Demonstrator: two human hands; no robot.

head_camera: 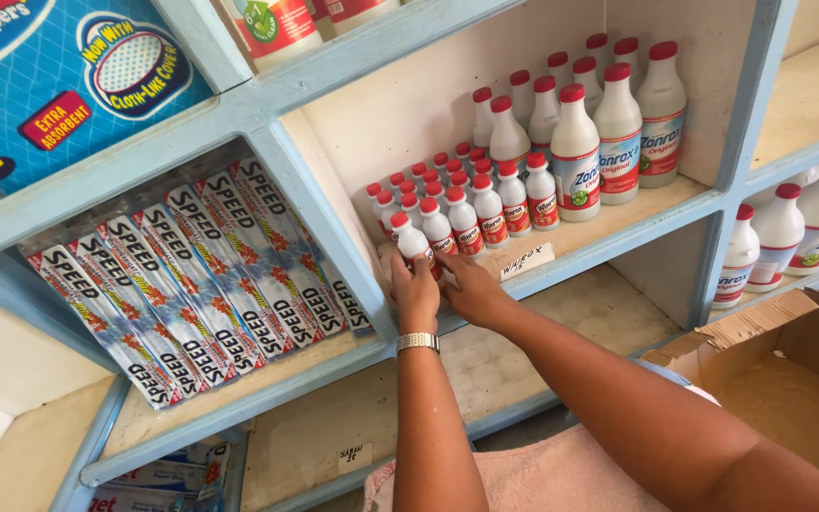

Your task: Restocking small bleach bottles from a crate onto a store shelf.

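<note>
Two hands meet at the front edge of a pale blue shelf [609, 237], both closed around one small white bottle with a red cap [411, 243]. The left hand [415, 292], with a metal watch [418, 341] on its wrist, wraps its fingers about the bottle's left side; the right hand [471, 289] presses against the bottle's lower right side, fingers bent over the shelf lip. The bottle stands upright at the front left corner of a block of small bottles [466, 204] of the same kind, touching its neighbours.

Just right of the right hand a paper price tag [526, 260] is stuck on the shelf edge. Beyond the hands, behind the small bottles, stand larger white bottles [599, 133] with red caps. Far to the right, in the next compartment, more white bottles [779, 237] stand in a row. Left of the left hand, past an upright divider, long packets [201, 275] lean in a tilted stack. Below the right forearm sits an open cardboard box [789, 379]. Above the packets, well to the left, a blue diaper pack [59, 76] fills the upper compartment.
</note>
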